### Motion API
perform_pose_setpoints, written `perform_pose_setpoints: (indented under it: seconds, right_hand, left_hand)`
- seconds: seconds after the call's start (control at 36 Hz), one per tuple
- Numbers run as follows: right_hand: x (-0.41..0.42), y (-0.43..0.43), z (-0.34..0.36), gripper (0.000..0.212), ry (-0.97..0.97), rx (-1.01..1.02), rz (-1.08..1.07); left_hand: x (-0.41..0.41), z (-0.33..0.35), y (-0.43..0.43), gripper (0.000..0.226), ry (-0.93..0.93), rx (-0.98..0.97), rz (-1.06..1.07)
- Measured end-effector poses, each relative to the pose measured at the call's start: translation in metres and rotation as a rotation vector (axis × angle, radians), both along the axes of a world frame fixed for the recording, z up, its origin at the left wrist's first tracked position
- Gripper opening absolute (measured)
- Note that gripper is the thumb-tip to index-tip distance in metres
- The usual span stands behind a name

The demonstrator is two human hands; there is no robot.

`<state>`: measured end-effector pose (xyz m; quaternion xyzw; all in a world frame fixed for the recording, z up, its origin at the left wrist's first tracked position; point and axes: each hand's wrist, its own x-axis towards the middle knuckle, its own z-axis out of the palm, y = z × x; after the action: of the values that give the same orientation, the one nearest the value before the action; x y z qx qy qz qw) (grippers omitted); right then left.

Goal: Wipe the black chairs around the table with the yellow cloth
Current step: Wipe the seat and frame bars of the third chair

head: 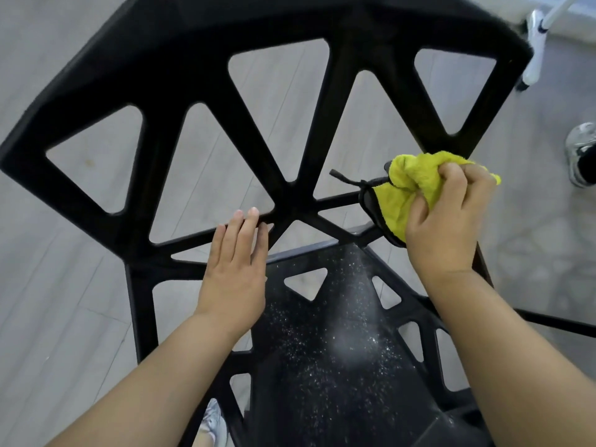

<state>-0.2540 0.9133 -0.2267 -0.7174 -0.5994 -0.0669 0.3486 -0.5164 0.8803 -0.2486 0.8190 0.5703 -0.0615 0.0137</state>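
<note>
Our right hand (pixel 451 221) grips the bunched yellow terry cloth (pixel 412 188) against the backrest of the black plastic lattice chair (pixel 296 201); our left hand (pixel 235 262) lies flat there. White tubular leg (pixel 535 43), grey shoe (pixel 582 156) beyond; pale plank floor (pixel 48 43).

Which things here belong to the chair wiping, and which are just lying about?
In the job: black plastic chair with triangular cut-outs; crumpled yellow cloth with black edging, gripped by the right hand; left hand, flat on the chair's backrest.
Lying about: white tubular frame, top right; grey shoe at the right edge; pale plank floor.
</note>
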Motion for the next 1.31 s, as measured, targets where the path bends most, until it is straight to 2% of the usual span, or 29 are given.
perform_pose_setpoints:
  seconds: [0.22, 0.39, 0.47, 0.56, 0.64, 0.75, 0.86, 1.0, 1.11, 1.19, 1.22, 1.31]
  right_hand:
    - [0.003, -0.030, 0.002, 0.040, 0.021, -0.008, 0.183]
    - [-0.005, -0.078, -0.016, 0.029, 0.070, -0.199, 0.309]
    - [-0.004, -0.081, -0.020, 0.028, 0.117, -0.262, 0.253]
    - [-0.002, -0.066, -0.020, 0.032, 0.124, -0.266, 0.131]
    - [0.001, -0.038, -0.012, 0.034, 0.099, -0.259, 0.067]
    - [0.005, -0.007, 0.001, 0.033, 0.056, -0.256, 0.000]
    - [0.003, 0.002, 0.001, 0.033, -0.030, -0.310, -0.040]
    - [-0.005, 0.008, 0.003, 0.037, -0.023, -0.388, -0.119]
    - [-0.009, 0.012, 0.002, 0.038, -0.005, -0.396, -0.176]
    - [-0.010, 0.013, -0.008, 0.038, 0.008, -0.344, -0.190]
    - [-0.010, 0.014, -0.012, 0.038, 0.016, -0.315, -0.194]
    - [-0.008, 0.012, -0.026, 0.038, 0.016, -0.227, -0.185]
  left_hand:
    - [0.005, -0.003, -0.003, 0.088, -0.016, 0.012, 0.040]
    - [0.009, 0.004, -0.011, 0.079, -0.068, 0.005, 0.080]
    - [0.005, 0.011, -0.018, 0.078, -0.054, 0.003, 0.101]
    - [-0.007, 0.012, -0.021, 0.084, 0.050, -0.006, 0.129]
    - [-0.022, 0.016, -0.016, 0.090, 0.148, -0.016, 0.071]
    - [-0.030, 0.017, -0.012, 0.082, 0.221, -0.079, -0.002]
    - [-0.030, 0.023, 0.000, 0.076, 0.218, -0.137, -0.016]
    - [-0.034, 0.023, 0.014, 0.074, 0.196, -0.159, -0.051]
    - [-0.036, 0.024, 0.020, 0.072, 0.192, -0.108, -0.097]
    - [-0.034, 0.023, 0.025, 0.078, 0.080, 0.064, -0.099]
    - [-0.033, 0.019, 0.029, 0.074, 0.024, 0.100, -0.089]
    - [-0.028, 0.013, 0.044, 0.062, 0.026, 0.210, -0.116]
